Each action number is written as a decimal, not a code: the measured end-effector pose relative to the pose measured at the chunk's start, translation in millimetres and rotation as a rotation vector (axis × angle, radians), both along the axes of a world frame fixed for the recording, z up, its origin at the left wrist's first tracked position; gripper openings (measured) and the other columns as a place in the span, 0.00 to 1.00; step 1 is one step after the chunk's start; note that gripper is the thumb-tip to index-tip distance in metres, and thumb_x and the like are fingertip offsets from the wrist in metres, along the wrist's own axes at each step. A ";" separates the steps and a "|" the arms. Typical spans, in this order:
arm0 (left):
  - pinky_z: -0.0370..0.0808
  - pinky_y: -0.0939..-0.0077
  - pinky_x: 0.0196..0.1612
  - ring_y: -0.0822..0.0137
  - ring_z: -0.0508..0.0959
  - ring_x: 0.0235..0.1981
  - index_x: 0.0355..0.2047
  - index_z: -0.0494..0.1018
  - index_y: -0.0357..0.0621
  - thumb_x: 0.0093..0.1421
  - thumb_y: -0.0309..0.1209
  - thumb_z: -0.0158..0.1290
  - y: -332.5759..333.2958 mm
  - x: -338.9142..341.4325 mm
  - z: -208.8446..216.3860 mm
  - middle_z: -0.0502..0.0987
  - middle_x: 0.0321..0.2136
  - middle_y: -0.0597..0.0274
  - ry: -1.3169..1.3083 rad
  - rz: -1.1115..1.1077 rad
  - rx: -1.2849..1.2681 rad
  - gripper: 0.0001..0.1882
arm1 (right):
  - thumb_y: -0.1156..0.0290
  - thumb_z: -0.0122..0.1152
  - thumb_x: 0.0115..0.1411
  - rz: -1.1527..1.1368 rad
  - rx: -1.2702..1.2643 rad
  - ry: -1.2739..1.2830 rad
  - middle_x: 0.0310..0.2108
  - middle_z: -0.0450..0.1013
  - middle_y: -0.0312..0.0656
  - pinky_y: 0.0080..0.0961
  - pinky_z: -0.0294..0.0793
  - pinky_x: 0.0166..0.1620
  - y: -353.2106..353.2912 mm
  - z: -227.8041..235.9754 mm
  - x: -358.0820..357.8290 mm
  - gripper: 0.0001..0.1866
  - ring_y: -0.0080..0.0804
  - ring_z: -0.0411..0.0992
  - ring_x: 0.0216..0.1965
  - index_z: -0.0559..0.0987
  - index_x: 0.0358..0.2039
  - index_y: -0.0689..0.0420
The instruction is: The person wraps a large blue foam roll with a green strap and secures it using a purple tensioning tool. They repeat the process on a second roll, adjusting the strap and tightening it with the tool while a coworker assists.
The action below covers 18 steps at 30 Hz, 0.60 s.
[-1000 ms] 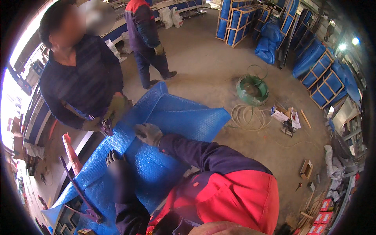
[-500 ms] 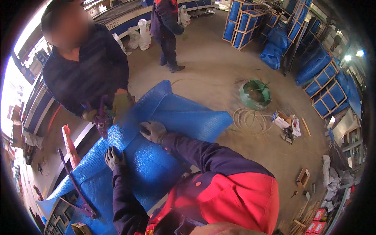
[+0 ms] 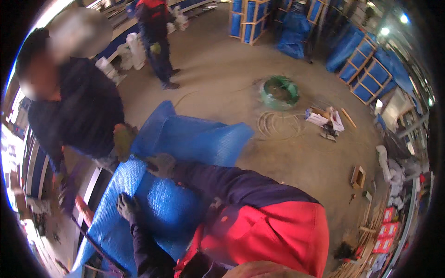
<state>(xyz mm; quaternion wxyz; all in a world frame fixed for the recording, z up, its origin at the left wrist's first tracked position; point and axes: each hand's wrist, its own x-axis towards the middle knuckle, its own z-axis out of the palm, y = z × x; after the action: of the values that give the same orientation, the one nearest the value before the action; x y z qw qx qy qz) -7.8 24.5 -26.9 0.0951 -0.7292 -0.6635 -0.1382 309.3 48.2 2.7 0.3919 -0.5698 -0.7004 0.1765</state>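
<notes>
Grey-gloved, my left hand (image 3: 126,207) lies on a blue bubble-wrap sheet (image 3: 174,204), its fingers apart. My right hand (image 3: 161,165), also gloved and slightly blurred, rests farther up on the sheet near a fold, fingers stretched to the left. The wrap covers something long whose shape is mostly hidden; a loose flap (image 3: 204,139) sticks out beyond my right arm. Across from me a co-worker in dark clothes has one olive-gloved hand (image 3: 124,141) at the sheet's far edge. The co-worker's other arm reaches down toward a blurred purple tool (image 3: 69,197).
A long dark bar (image 3: 95,243) crosses the lower left. On the floor lie a green coil (image 3: 280,92), a pale loop of strap (image 3: 279,126) and an open box (image 3: 317,116). Blue-wrapped crates (image 3: 371,83) stand at the far right. Another person (image 3: 155,44) stands behind.
The view has turned, shifting the surroundings. The co-worker's purple tool has gone from beside the wrap to the lower left. My hands remain on the wrap.
</notes>
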 end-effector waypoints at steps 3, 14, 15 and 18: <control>0.54 0.51 0.72 0.48 0.63 0.69 0.65 0.68 0.45 0.62 0.49 0.57 -1.1 -2.7 -0.2 0.68 0.66 0.49 -0.039 0.020 -0.013 0.35 | 0.55 0.67 0.59 0.044 0.030 0.036 0.44 0.79 0.49 0.47 0.77 0.48 -0.1 2.1 0.5 0.23 0.54 0.77 0.44 0.79 0.53 0.49; 0.53 0.51 0.73 0.49 0.62 0.69 0.66 0.68 0.49 0.61 0.53 0.58 -1.9 -0.9 1.5 0.67 0.67 0.53 -0.079 0.035 -0.025 0.36 | 0.57 0.64 0.62 0.012 0.088 0.029 0.43 0.78 0.49 0.47 0.76 0.48 0.3 10.0 -0.7 0.19 0.53 0.77 0.44 0.79 0.52 0.49; 0.53 0.51 0.73 0.49 0.62 0.69 0.66 0.68 0.48 0.61 0.52 0.58 -2.2 -0.6 1.6 0.67 0.67 0.52 -0.081 0.035 -0.024 0.37 | 0.57 0.65 0.62 0.016 0.094 0.025 0.43 0.78 0.49 0.47 0.76 0.48 0.8 9.2 -0.6 0.20 0.53 0.77 0.44 0.79 0.52 0.49; 0.54 0.52 0.73 0.49 0.62 0.69 0.65 0.68 0.45 0.61 0.52 0.58 -4.4 -1.3 2.2 0.67 0.67 0.51 -0.078 0.047 -0.021 0.37 | 0.56 0.65 0.62 0.030 0.089 -0.011 0.43 0.79 0.48 0.46 0.76 0.48 1.7 4.1 -1.3 0.21 0.54 0.77 0.44 0.79 0.53 0.50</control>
<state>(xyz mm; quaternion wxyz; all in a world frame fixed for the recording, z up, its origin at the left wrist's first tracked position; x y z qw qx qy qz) -9.2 20.1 -24.7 0.0644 -0.7083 -0.6852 -0.1573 308.0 49.9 6.8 0.4104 -0.5423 -0.7181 0.1477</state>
